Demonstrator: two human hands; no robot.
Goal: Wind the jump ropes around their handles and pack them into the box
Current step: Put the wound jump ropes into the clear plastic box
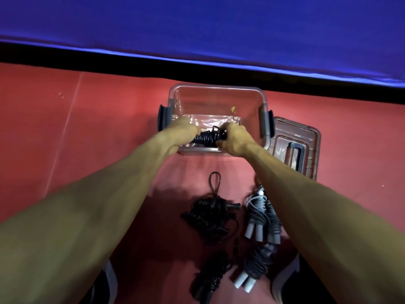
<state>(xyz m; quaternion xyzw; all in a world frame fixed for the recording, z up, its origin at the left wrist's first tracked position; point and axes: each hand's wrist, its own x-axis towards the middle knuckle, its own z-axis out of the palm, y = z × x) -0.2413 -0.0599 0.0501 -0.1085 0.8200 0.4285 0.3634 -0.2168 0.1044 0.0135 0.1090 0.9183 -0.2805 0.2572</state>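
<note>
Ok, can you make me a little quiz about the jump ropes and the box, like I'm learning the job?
1. True or false: both hands hold one wound black rope over the clear box.
2. Which side of the box does the lid lie on? A) the person's left B) the person's right C) on top of the box
3. Fill in: the bundles under the right forearm have handles coloured ____.

Key
1. True: the left hand and right hand grip its two ends.
2. B
3. Grey
</note>
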